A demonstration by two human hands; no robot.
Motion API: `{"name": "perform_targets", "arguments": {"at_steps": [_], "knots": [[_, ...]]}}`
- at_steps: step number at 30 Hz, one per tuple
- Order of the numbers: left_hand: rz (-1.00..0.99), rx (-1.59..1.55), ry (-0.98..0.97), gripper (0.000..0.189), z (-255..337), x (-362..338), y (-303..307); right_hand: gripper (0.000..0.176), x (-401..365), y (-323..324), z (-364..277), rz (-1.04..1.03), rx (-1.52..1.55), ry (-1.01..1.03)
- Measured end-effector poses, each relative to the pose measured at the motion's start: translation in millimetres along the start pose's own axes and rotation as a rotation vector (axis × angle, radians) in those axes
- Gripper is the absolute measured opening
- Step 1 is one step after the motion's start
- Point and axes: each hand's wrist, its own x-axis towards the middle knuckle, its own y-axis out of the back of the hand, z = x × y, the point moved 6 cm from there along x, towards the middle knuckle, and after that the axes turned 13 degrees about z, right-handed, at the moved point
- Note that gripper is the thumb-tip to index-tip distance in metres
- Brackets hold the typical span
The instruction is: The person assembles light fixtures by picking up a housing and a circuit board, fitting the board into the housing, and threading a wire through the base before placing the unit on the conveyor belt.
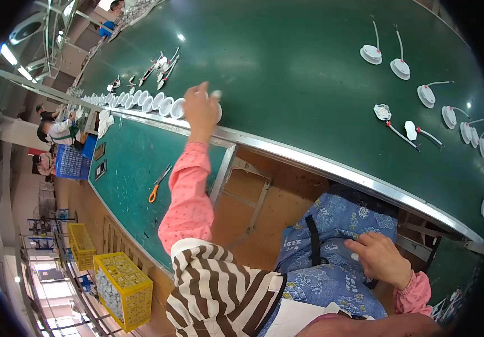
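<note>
Right hand: the right hand [379, 258] lies low at the right of the frame, palm down on the lap, fingers loosely bent and parted, with nothing in it.
Apron: a blue apron [332, 224] of soft printed cloth lies under that hand, crossed by a dark strap.
Striped cloth: brown-and-white striped cloth [219, 286] is folded at the bottom centre.
Left arm: a pink dotted sleeve [188, 191] runs from the lower centre straight up, the arm stretched nearly full length.
Counter: the counter [124, 151] is flat matte green, left of the arm.
Scissors: orange-handled scissors [158, 183] lie on it, blades closed.
Rail: a bright metal rail [309, 160] edges the belt.
Left hand: the left hand [201, 109] is seen from the back, just above the rail, wrist bent and fingers curled down onto the end cup [218, 112]. Whether it grips cannot be told.
Cups: a row of cups [146, 102], small, round, white and glossy, runs leftward from the hand along the belt's edge.
Belt: the belt [287, 56] is wide, smooth and dark green, with glare spots.
Discs: white round discs [371, 54] with thin stiff wires are scattered at the upper right.
Crates: yellow lattice crates [124, 289] stand at the lower left.
</note>
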Motion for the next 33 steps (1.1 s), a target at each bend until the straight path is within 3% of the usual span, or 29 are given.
{"name": "perform_targets", "arguments": {"at_steps": [2,5,10,12,14,16,18,21,27,30,33], "knots": [[-0.065,0.104,0.103,0.044,-55,-9,12,0.049,16,-1,-6,-0.038,-0.004,0.022],[-0.127,0.115,0.102,0.045,-90,-14,16,0.051,40,-3,-22,-0.064,-0.056,0.075],[-0.129,0.119,-0.135,0.048,-106,-6,-13,0.043,58,-14,-40,-0.096,-0.060,0.155],[-0.048,-0.060,-0.253,0.044,-104,-4,-24,0.040,52,-19,-31,-0.105,-0.062,0.108],[-0.181,-0.018,-0.257,0.040,-109,-5,-41,0.040,45,-32,-23,-0.094,-0.068,0.078],[-0.140,-0.061,-0.284,0.039,-97,-6,-35,0.044,39,-40,-21,-0.019,-0.039,0.102],[-0.233,-0.069,-0.267,0.041,-111,-8,-48,0.042,44,-52,-20,-0.096,-0.034,0.062],[-0.360,-0.009,-0.119,0.044,-68,-15,-35,0.038,49,-59,-23,-0.105,-0.003,0.066],[-0.203,-0.195,-0.123,0.047,10,-40,-30,0.037,47,-53,-28,-0.003,0.015,0.074],[-0.172,-0.286,-0.143,0.048,67,-51,-27,0.027,69,-52,-28,0.372,0.168,0.039],[-0.133,-0.372,-0.176,0.041,134,-54,-18,0.035,92,-41,-25,0.561,0.193,0.079]]}}
